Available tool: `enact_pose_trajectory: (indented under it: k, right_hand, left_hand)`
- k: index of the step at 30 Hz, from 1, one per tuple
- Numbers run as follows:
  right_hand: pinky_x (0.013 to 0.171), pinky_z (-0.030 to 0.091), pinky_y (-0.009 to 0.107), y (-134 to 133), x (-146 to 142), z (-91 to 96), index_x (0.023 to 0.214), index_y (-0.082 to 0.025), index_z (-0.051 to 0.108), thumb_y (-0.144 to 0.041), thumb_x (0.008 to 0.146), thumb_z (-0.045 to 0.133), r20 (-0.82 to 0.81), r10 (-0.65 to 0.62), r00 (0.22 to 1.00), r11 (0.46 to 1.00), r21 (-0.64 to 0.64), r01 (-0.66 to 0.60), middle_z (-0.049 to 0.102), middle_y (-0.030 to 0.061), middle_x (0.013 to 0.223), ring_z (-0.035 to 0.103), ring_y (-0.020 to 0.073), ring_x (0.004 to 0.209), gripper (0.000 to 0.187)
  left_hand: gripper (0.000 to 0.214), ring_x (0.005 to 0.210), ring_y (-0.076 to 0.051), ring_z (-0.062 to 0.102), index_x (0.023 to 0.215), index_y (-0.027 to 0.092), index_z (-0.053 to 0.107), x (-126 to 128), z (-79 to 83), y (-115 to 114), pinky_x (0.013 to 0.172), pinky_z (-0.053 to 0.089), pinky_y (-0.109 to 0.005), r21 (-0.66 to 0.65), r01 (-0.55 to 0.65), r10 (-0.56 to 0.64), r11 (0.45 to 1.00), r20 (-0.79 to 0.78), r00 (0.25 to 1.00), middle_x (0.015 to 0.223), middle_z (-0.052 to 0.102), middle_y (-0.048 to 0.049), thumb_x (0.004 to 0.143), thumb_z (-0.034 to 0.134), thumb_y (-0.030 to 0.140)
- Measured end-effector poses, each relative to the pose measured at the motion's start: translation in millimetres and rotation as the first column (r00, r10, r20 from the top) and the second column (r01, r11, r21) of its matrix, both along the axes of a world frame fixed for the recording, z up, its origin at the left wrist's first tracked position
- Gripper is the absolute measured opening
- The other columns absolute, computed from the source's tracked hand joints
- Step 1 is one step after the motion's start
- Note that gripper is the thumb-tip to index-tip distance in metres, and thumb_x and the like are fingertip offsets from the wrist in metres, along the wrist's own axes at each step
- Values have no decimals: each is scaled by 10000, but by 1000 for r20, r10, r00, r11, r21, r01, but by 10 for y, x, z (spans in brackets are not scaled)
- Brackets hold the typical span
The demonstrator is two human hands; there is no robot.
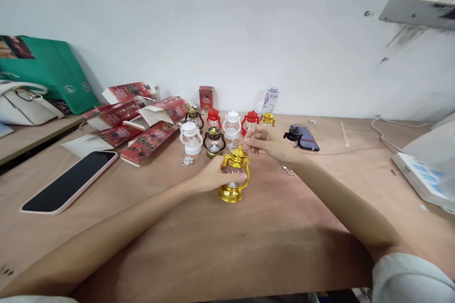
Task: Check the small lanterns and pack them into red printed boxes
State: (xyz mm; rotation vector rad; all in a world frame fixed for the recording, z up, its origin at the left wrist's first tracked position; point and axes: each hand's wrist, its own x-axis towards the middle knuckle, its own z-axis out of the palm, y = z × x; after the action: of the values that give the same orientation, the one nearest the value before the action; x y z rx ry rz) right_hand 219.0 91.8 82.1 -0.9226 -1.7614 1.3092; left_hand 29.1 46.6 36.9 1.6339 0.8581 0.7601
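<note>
My left hand (pixel 213 174) is wrapped round a small gold lantern (pixel 231 194) with a clear globe, its thumb across the front. The lantern stands upright, low over or on the table. Just above and right of its cap, my right hand (pixel 265 143) is closed in a pinch on a thin wire handle (pixel 249 153), mostly hidden by the fingers. Behind the hands stand more lanterns: a white lantern (pixel 192 139), a bronze lantern (pixel 214 143), a second white lantern (pixel 232 125), a red lantern (pixel 213 119) and others. A black lantern (pixel 293 136) is to the right.
Bent wire pieces (pixel 188 160) lie by the white lantern. Flattened red boxes (pixel 151 142) and a phone (pixel 71 182) are on the left; another phone (pixel 310 138) is at right. A bottle (pixel 270 99) stands by the wall. A power strip (pixel 423 180) lies far right.
</note>
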Motion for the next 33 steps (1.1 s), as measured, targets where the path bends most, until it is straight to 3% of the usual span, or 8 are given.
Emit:
enact_pose_trajectory:
  k: [22,27,33]
  right_hand:
    - [511,386,226,-40,-22,83,728,-167,564,-377,569,840,-53,1,999,978,-209,-12,597,-46,578,493,56,492,381]
    - [510,386,222,-48,-26,91,729,-167,556,-423,538,849,-55,-20,998,981,-192,9,595,-53,557,491,55,483,434]
    - [516,395,229,-5,-19,19,761,-168,551,-406,611,811,-37,4,999,988,-152,-10,610,-36,583,502,66,504,383]
  left_hand:
    - [398,900,-212,609,965,145,605,14,55,-45,860,494,-370,-6,-28,28,1000,-9,1000,941,659,-55,687,718,406]
    - [388,902,-211,604,954,139,601,20,54,-53,873,487,-377,-7,-13,13,1000,-5,1000,920,651,-56,697,713,407]
    - [381,861,-194,591,932,139,589,35,69,-68,836,495,-360,-12,-13,13,1000,20,1000,905,631,-46,686,715,401]
